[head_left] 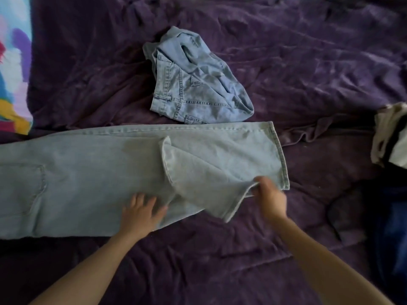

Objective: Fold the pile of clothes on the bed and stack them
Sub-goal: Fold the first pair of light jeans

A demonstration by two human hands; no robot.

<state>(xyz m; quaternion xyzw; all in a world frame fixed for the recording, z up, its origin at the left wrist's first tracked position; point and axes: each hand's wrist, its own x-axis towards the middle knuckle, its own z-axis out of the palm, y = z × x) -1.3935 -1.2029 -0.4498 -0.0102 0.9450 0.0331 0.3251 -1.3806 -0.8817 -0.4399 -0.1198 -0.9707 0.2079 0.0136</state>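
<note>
Jeans lie lengthwise across bed near its front edge; crumpled denim sits mid-bed behind. Left hand flat, pressing leg; right hand pinches twisted hem. Best: pull it out level with lower hem, seams matched, anchor firm.

Pale jeans run off the left edge, waist unseen. My right hand is motion-blurred where it pinches the hem, fingers hidden under cloth. White-and-black garment cut by right edge. Dark blue thing lower right: too dark to tell.
</note>
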